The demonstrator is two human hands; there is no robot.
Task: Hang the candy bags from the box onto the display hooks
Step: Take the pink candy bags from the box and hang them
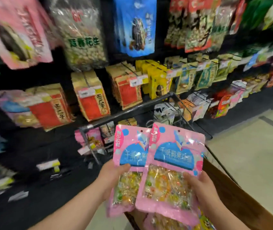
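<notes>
Two pink candy bags with blue labels and clear windows of coloured sweets are held upright in front of me. My left hand grips the left candy bag at its left edge. My right hand grips the right candy bag at its right edge; this bag overlaps the left one. Each bag has a small hang hole at the top. Below them the brown cardboard box holds more pink bags. The hooks are hidden behind hanging goods.
A black display wall carries hanging snack bags: red and tan packs, peanuts, a blue bag. A black wire cart stands between me and the shelves. Beige floor lies to the right.
</notes>
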